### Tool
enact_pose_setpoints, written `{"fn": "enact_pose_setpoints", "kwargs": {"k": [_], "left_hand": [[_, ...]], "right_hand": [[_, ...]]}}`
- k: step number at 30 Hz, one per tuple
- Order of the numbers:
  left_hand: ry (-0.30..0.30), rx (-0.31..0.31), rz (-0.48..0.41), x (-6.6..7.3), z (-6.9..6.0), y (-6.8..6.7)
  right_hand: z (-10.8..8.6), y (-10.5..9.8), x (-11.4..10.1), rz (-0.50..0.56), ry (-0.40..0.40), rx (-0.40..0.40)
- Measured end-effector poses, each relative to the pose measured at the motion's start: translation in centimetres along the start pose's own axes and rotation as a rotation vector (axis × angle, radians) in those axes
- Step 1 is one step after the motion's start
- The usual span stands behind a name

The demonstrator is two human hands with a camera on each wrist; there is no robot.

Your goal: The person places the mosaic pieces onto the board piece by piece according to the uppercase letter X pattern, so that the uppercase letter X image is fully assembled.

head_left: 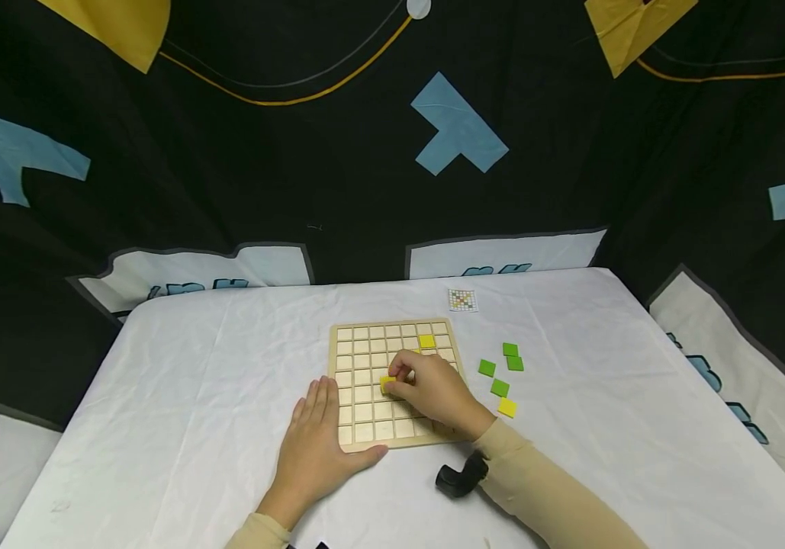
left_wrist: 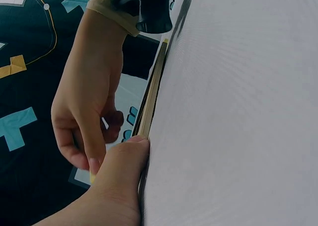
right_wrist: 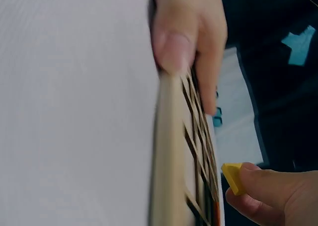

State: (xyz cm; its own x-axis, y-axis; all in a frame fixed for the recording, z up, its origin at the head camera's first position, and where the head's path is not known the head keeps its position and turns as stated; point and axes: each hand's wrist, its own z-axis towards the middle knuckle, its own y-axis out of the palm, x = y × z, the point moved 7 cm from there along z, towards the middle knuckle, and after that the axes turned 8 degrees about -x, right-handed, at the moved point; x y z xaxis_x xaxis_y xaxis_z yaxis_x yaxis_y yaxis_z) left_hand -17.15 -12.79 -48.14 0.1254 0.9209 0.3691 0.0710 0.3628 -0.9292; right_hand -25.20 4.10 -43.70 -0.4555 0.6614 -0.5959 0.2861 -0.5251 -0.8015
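No readable text or numbers.

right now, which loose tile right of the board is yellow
The yellow tile at the near end, closest to the right sleeve; the other four tiles are green.

Behind the table (head_left: 213, 366), and also on its left and right sides, there hangs a black cloth (head_left: 337, 183) with some folds. On it are light blue shapes (head_left: 457, 126), yellow shapes (head_left: 124, 27), a thin curved orange line (head_left: 282, 103) and a small white disc (head_left: 419, 8). Lower, white panels (head_left: 509, 255) with dark borders carry blue marks. The table wears a white, slightly creased covering. The light is soft, rather even.
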Motion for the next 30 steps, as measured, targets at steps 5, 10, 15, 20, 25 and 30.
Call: {"fn": "enact_pose_setpoints", "kwargs": {"k": [5,10,15,20,25,30], "left_hand": [[-0.003,-0.003,-0.002,0.0,0.1,0.0],[0.001,-0.003,-0.005,0.1,0.0,0.0],[0.001,-0.002,-0.006,0.0,0.0,0.1],[0.005,-0.002,0.0,0.0,0.1,0.0],[0.004,0.003,-0.003,0.0,0.1,0.0],[0.0,0.004,-0.011,0.0,0.0,0.0]], "right_hand": [[0.4,1.1,-0.3,-0.024,0.014,-0.019],[0.4,1.7,-0.2,-0.042,0.01,-0.026],[0.5,1.9,-0.5,-0.083,-0.007,-0.016],[0.4,2.0,-0.5,-0.114,-0.003,-0.021],[0.2,2.2,-0.9,-0.139,-0.031,-0.062],[-0.4,2.2,-1.2,-0.164,-0.058,-0.108]]}}
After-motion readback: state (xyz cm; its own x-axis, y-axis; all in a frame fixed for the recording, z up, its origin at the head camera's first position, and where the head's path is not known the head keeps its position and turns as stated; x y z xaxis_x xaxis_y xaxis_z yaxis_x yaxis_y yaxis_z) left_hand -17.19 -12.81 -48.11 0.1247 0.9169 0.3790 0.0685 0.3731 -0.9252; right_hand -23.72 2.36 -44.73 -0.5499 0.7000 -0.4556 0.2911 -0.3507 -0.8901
